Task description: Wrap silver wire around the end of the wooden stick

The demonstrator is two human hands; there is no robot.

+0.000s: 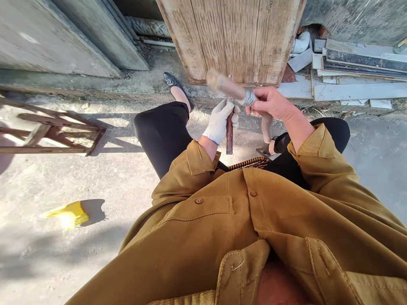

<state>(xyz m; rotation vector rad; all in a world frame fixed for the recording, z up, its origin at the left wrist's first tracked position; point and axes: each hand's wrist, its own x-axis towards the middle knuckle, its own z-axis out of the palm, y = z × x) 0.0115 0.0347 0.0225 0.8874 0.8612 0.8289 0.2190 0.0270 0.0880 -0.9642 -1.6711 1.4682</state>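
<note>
My left hand, in a white knit glove, is closed around a dark brown wooden stick, which points down toward my lap. Metal wire seems wound near its upper end; what lies beyond, by the board's edge, is unclear. My bare right hand grips a thick wooden club with silvery wire wrapped round it close to my fingers. The club's far end is blurred and hangs over the stick's upper end. Below my fingers a pale curved piece shows, perhaps the club's handle. Just ahead is a weathered plank panel.
Stacked boards and offcuts lie at the right, beside a white pipe elbow. A wooden stool or frame rests on its side at the left. Something yellow lies on the concrete. Grey panels lean at the upper left.
</note>
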